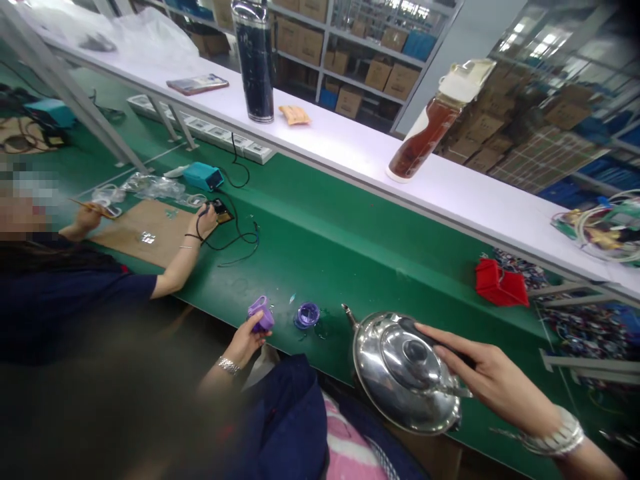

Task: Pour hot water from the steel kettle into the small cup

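Note:
In the lower middle, my left hand [244,345] is closed around a purple cup lid [262,315] with a loop on it. Just right of it, an open purple cup [307,315] stands on the green worktop near its front edge. My right hand [483,373] grips the black handle of a shiny metal kettle [385,360]. The kettle's lid is on, and its thin spout points up and left, towards the cup but apart from it. Whether the kettle's base touches the worktop is hidden. Small bits lie around the cup.
A co-worker's hands [207,223] work at a brown board [145,233] on the left. Above runs a white shelf [340,143] with a dark tumbler [255,63], a phone [197,84] and a brown bottle [425,137]. A red bin [500,283] stands right. A dark blur covers the lower left.

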`<state>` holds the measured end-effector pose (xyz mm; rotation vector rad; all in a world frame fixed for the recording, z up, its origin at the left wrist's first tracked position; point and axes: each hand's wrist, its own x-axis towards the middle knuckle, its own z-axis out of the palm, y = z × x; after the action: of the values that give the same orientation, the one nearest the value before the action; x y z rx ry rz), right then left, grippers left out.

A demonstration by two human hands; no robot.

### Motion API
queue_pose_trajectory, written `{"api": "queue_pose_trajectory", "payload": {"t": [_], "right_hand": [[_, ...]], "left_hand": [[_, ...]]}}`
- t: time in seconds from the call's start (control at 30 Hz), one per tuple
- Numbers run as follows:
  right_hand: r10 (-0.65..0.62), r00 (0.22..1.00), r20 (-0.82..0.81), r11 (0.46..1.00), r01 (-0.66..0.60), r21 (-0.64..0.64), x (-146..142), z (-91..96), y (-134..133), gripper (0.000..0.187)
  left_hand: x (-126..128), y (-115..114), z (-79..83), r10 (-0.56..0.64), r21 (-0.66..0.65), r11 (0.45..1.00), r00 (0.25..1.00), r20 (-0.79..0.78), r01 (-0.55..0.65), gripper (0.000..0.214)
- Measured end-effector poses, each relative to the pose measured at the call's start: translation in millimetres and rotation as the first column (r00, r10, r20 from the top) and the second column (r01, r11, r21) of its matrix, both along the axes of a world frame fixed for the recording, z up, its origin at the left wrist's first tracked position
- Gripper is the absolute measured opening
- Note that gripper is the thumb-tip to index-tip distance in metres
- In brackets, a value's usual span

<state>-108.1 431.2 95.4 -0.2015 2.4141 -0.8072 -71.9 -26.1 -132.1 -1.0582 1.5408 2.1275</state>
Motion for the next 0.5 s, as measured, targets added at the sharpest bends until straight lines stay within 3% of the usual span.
{"api": "queue_pose_trajectory", "payload": {"t": [0.2, 0.37, 0.5], "right_hand": [[0.174, 0.985, -0.016, 0.98, -0.172, 0.096, -24, 29.0, -63, 0.041], [0.346, 0.938, -0.012, 0.918, -0.336, 0.209, -35, 43.1, -112, 0.04], [0.412, 0.911, 0.0, 0.88, -0.398, 0.26, -41, 49.7, -140, 0.041]], "left_hand": [[7, -13, -7.5, 0.104, 0.133, 0.985, 0.993, 0.049, -0.11, 0.034], [13, -27, -15.2, 0.136, 0.163, 0.976, 0.989, 0.051, -0.143, 0.032], [20, -42, -22.2, 0.154, 0.167, 0.973, 0.987, 0.048, -0.16, 0.03]]}}
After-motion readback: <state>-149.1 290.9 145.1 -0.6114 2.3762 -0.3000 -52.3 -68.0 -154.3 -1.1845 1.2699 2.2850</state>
